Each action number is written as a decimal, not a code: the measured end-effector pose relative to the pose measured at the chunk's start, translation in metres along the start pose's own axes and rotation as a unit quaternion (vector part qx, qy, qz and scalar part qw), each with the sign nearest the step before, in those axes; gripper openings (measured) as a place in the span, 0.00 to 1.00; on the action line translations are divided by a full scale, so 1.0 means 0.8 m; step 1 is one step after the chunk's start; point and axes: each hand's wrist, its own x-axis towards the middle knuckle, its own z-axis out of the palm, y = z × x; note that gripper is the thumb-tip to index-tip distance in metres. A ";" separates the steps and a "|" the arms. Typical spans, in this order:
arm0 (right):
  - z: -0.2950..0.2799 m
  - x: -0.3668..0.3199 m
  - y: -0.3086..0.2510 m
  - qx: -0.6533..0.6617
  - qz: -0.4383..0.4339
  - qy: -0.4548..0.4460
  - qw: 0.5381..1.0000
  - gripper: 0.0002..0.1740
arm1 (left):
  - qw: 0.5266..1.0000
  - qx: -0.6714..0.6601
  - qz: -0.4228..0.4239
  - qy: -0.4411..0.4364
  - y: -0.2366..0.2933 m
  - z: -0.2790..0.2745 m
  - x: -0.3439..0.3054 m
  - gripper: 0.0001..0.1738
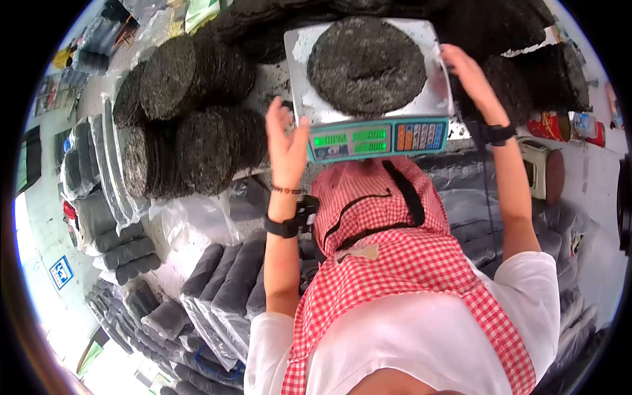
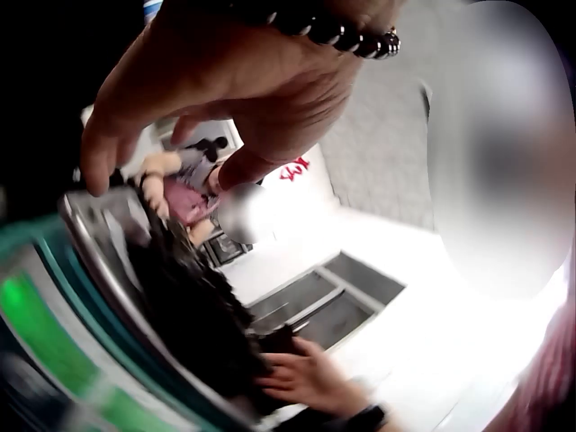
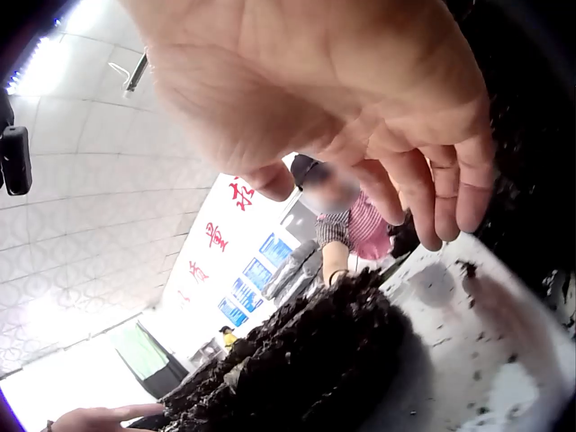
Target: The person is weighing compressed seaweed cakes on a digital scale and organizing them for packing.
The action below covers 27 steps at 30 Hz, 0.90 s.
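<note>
A round, flat dark cake [image 1: 366,66] that looks like dried seaweed lies on the steel pan [image 1: 300,72] of a digital scale. The scale's teal front panel [image 1: 387,151] has lit green readouts and a keypad. My left hand [image 1: 287,148] is beside the pan's near left corner, fingers spread and relaxed, holding nothing. On the far right side, my right hand [image 1: 469,74] has its fingertips at the pan's edge. In the right wrist view, the fingers [image 3: 416,184] hang loosely bent over the pan, apart from the cake, whose ragged layered edge shows. Dark crumbs are scattered on the pan.
Stacks of similar dark round cakes [image 1: 172,78] stand left of the scale, with more [image 1: 550,78] on the right. Plastic-wrapped dark rolls [image 1: 227,283] are piled below. A red tin [image 1: 548,126] sits at the right. Another person [image 3: 364,225] is across from me.
</note>
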 end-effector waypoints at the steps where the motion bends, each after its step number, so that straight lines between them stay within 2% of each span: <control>1: 0.015 0.008 -0.018 -0.014 0.014 -0.013 1.000 0.28 | 0.998 -0.040 -0.055 -0.005 -0.003 0.025 0.014 0.37; 2: 0.032 0.015 -0.037 -0.028 0.027 -0.026 0.999 0.30 | 0.991 -0.080 -0.109 -0.010 -0.009 0.049 0.029 0.41; 4: 0.064 0.039 -0.048 -0.139 0.103 0.014 0.985 0.40 | 0.996 -0.048 -0.060 0.056 -0.035 0.092 0.051 0.44; 6: 0.079 0.051 -0.058 -0.114 0.091 -0.073 0.987 0.49 | 0.993 -0.004 -0.042 0.110 -0.048 0.121 0.061 0.44; 7: 0.090 0.052 -0.063 -0.077 0.042 -0.069 0.994 0.50 | 0.988 -0.056 -0.073 0.128 -0.035 0.127 0.060 0.44; 8: 0.090 0.047 -0.068 0.005 0.071 -0.070 0.995 0.38 | 0.986 -0.077 -0.071 0.129 -0.045 0.128 0.062 0.44; 10: 0.093 0.056 -0.071 0.139 0.108 -0.081 0.981 0.37 | 0.988 -0.077 -0.069 0.119 -0.028 0.127 0.066 0.42; 11: 0.097 0.076 -0.047 0.097 0.097 -0.067 0.988 0.37 | 0.987 -0.078 -0.065 0.125 -0.018 0.125 0.075 0.42; 13: 0.096 0.113 -0.086 0.137 0.097 -0.087 0.982 0.36 | 0.981 -0.156 -0.017 0.118 0.017 0.114 0.094 0.40; 14: 0.097 0.131 -0.107 0.176 0.100 -0.100 0.974 0.36 | 0.981 -0.151 -0.001 0.124 0.041 0.104 0.099 0.39; 16: 0.113 0.209 -0.108 0.203 0.053 -0.103 0.972 0.38 | 0.985 -0.082 0.013 0.153 0.056 0.066 0.108 0.39; 18: 0.125 0.271 -0.143 0.201 0.011 -0.137 0.970 0.40 | 0.978 -0.045 0.057 0.197 0.059 0.022 0.098 0.38; 20: 0.143 0.328 -0.155 0.156 0.003 -0.137 0.978 0.42 | 0.960 0.056 0.078 0.264 0.043 -0.029 0.071 0.36; 22: 0.175 0.419 -0.098 0.021 0.020 -0.080 0.996 0.41 | 0.915 0.239 0.079 0.314 0.026 -0.080 0.032 0.34; 24: 0.218 0.509 0.010 0.093 0.015 -0.035 0.995 0.39 | 0.872 0.377 0.057 0.307 0.020 -0.124 -0.004 0.36; 25: 0.210 0.488 -0.013 0.101 0.033 -0.076 0.991 0.39 | 0.838 0.473 0.066 0.265 0.007 -0.152 -0.021 0.39; 26: 0.205 0.483 -0.020 0.133 0.067 -0.135 0.980 0.38 | 0.830 0.509 0.046 0.222 0.001 -0.172 -0.032 0.45; 27: 0.209 0.478 -0.023 0.184 0.077 -0.156 0.968 0.36 | 0.806 0.563 0.041 0.175 0.004 -0.186 -0.036 0.50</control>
